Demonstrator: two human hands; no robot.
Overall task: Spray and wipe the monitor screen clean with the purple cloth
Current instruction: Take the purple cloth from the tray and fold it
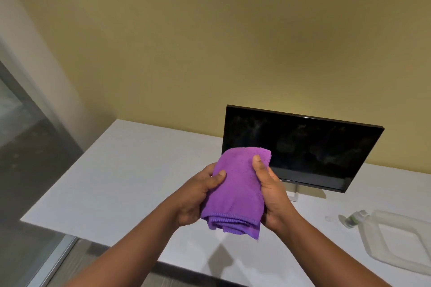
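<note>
Both hands, left (200, 196) and right (271, 190), clenched around folded purple cloth (235, 190) between them, before the monitor (303, 147).

White desk (121, 170) against olive-yellow wall (210, 30), glass panel (21, 147) left

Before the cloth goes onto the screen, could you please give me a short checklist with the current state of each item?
1. Purple cloth folded into a pad: ok.
2. Left hand and right hand both gripping the cloth: ok.
3. Monitor upright on the table, screen dark: ok.
4. Screen clean: not ok, smudges show.
5. Screen sprayed: cannot tell.
6. Small bottle within reach, lying beside the white tray on the right: ok.
</note>
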